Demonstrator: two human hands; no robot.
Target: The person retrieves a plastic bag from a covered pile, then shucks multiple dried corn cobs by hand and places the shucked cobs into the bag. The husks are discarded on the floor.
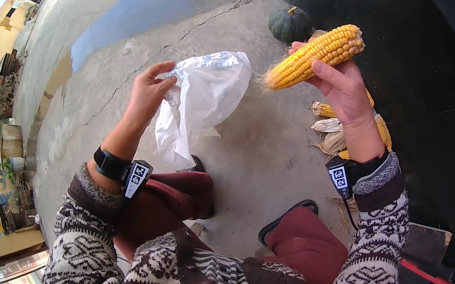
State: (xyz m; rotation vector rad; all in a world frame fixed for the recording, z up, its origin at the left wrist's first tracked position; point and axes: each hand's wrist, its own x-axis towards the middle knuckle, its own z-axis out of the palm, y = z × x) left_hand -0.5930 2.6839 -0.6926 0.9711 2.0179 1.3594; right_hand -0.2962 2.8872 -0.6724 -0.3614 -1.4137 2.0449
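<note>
My right hand [344,82] grips a husked ear of yellow corn [317,58], tilted up to the right, with a tuft of silk at its lower left end. Between the thumb and fingers of my left hand [150,88] is the edge of a white plastic bag [213,91]. The bag hangs down toward my left foot, its rim printed with blue marks. More corn ears [324,109] lie on the floor beyond my right forearm, partly hidden by it. Pale dry husks [332,135] wrap some of them.
A dark green pumpkin [289,24] sits on the concrete floor [254,141] beyond the corn. Husk scraps [342,212] lie near my right wrist. To the right is a dark surface [424,127]; a red-edged black object [428,275] stands at lower right.
</note>
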